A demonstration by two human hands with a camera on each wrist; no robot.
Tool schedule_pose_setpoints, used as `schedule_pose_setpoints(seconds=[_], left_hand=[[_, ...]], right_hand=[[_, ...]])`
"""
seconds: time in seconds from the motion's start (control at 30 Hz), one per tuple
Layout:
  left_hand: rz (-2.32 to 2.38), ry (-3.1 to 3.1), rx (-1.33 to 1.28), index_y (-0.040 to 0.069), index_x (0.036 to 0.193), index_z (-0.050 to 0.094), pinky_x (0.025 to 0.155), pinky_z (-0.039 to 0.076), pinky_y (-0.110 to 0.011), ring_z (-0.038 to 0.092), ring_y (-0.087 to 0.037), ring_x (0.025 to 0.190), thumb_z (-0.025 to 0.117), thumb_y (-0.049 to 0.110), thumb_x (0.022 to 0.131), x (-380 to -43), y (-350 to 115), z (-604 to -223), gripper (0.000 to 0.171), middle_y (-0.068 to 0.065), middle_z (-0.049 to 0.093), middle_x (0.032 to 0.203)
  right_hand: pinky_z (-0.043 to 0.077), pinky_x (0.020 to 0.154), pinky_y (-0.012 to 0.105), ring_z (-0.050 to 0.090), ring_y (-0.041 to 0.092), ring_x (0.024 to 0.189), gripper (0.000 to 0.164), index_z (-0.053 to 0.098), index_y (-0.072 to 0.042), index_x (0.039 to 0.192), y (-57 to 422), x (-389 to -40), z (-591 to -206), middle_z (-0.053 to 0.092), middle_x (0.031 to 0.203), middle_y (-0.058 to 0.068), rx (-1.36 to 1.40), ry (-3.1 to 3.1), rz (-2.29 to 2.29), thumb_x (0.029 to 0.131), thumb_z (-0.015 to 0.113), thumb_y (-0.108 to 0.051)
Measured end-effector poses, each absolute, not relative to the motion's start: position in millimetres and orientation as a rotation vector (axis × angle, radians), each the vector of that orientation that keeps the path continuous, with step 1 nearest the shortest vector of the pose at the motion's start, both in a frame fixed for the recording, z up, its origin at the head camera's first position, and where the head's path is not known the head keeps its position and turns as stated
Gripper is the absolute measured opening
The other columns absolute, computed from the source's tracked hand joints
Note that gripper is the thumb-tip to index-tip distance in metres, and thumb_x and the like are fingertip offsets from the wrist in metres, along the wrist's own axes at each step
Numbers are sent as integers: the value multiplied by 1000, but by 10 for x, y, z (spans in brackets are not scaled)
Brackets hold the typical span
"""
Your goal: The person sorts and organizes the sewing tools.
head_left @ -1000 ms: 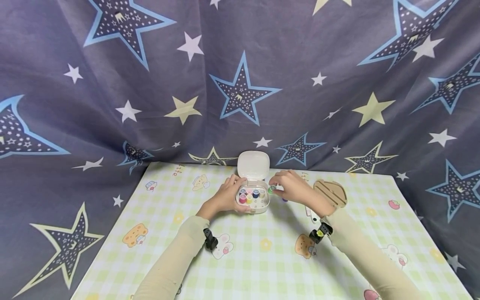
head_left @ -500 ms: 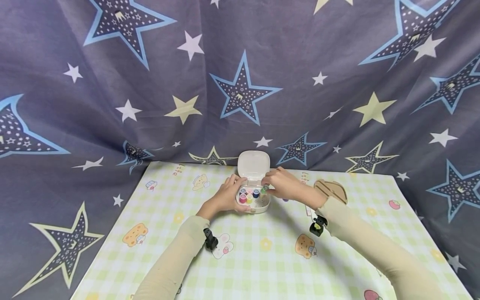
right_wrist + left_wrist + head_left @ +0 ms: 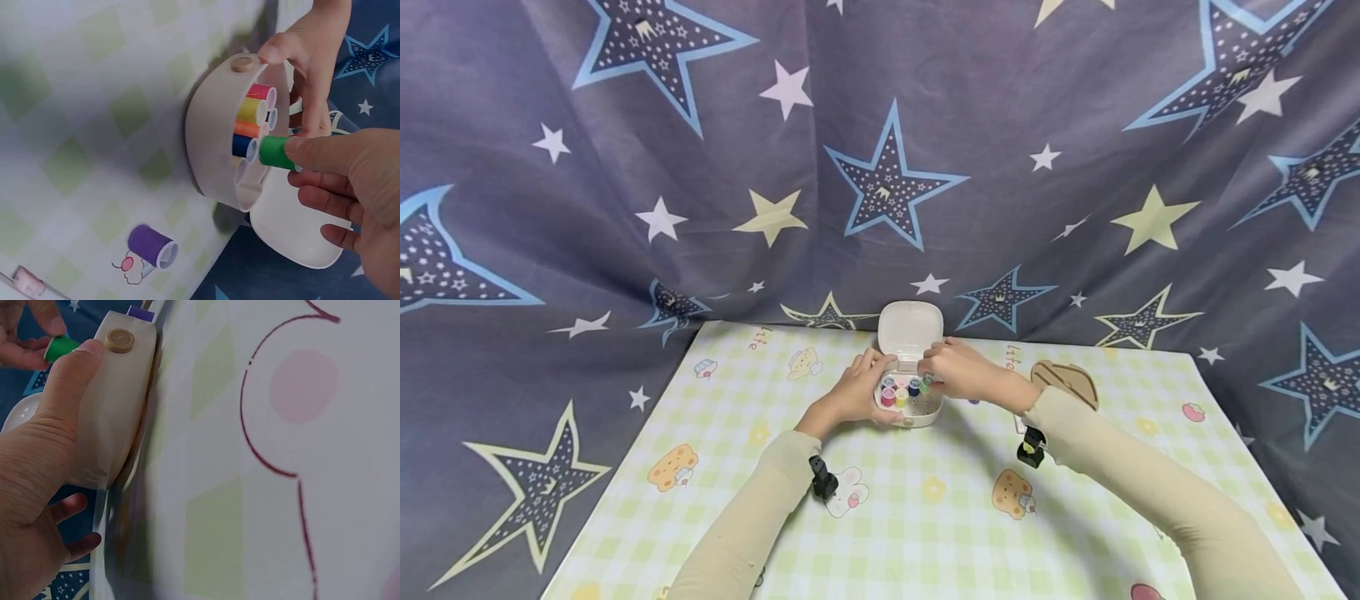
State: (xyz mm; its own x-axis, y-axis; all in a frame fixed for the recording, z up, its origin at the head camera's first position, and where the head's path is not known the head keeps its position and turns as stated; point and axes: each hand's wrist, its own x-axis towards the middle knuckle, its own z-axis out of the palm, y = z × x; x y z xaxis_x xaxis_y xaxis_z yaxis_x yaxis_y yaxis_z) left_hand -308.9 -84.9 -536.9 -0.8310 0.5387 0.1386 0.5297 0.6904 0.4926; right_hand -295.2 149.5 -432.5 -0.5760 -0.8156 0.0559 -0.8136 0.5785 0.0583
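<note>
Green spool (image 3: 273,152) at the open box's (image 3: 209,131) two o'clock, head view.
Your right hand (image 3: 961,370) pinches it; your left hand (image 3: 852,393) grips the box at nine. Purple spool (image 3: 149,244) on table (image 3: 850,546), three o'clock.

Both hands close together near far edge of tabletop (image 3: 925,542); sleeved forearms (image 3: 741,512) angled inward.
Left hand (image 3: 854,393) gripping, thumb straight; right hand (image 3: 958,369) pinching, lower fingers loosely bent.

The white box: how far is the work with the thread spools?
Looks done: yellow spool and dark blue spool, among others, sit inside. In hand: right hand pinches the green spool; left hand grips the box. Probably left: purple spool, outside on the table.
</note>
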Motion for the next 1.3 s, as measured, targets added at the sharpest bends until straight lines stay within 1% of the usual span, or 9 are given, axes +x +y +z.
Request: schedule_pose_setpoints(seconds=[0.2, 0.37, 0.53, 0.7, 0.83, 1.1, 1.3], left_hand=[[840, 2872, 917, 14, 156, 35, 98, 42, -41, 44, -23, 118, 94, 51, 63, -3106, -837, -5371, 116, -9, 43, 131], [835, 2875, 931, 12, 156, 36, 97, 42, -42, 45, -25, 118, 94, 50, 64, -3097, -819, -5349, 116, -11, 44, 131], [824, 2875, 934, 13, 156, 35, 96, 42, -42, 44, -25, 117, 94, 51, 64, -3100, -819, -5337, 116, -11, 44, 131], [812, 2864, 917, 13, 157, 33, 97, 41, -41, 43, -25, 118, 93, 50, 66, -3101, -824, -5327, 116, -9, 42, 133], [811, 2855, 906, 13, 158, 33, 98, 41, -42, 43, -25, 119, 93, 51, 66, -3095, -829, -5312, 116, -9, 42, 135], [813, 2869, 892, 11, 156, 36, 98, 42, -43, 44, -24, 119, 93, 52, 65, -3084, -850, -5321, 115, -8, 42, 136], [805, 2866, 883, 12, 157, 35, 97, 42, -41, 44, -24, 119, 93, 52, 65, -3068, -852, -5319, 116, -7, 41, 136]], right_hand=[[49, 86, 43, 63, 20, 85, 16, 77, -12, 96, 1473, -2948, -4395, 74, 90, 1, 1430, -2704, -34, 81, 83, -13], [49, 82, 41, 63, 19, 84, 18, 76, -11, 95, 1459, -2944, -4441, 74, 90, 1, 1449, -2677, -28, 79, 84, -14], [50, 84, 41, 64, 19, 85, 18, 77, -11, 95, 1424, -2953, -4476, 75, 91, 0, 1460, -2689, -47, 80, 84, -16], [48, 80, 40, 63, 19, 83, 14, 77, -13, 91, 1390, -2956, -4507, 72, 86, 0, 1482, -2692, -65, 80, 85, -15], [48, 78, 40, 62, 20, 83, 14, 77, -14, 89, 1378, -2963, -4536, 70, 85, 0, 1490, -2680, -66, 78, 86, -15], [47, 77, 37, 60, 19, 83, 18, 78, -14, 93, 1356, -2986, -4601, 70, 87, 0, 1488, -2647, -99, 78, 86, -19], [46, 77, 37, 60, 18, 84, 19, 78, -15, 94, 1343, -3010, -4651, 69, 88, -1, 1481, -2660, -137, 79, 87, -20]])
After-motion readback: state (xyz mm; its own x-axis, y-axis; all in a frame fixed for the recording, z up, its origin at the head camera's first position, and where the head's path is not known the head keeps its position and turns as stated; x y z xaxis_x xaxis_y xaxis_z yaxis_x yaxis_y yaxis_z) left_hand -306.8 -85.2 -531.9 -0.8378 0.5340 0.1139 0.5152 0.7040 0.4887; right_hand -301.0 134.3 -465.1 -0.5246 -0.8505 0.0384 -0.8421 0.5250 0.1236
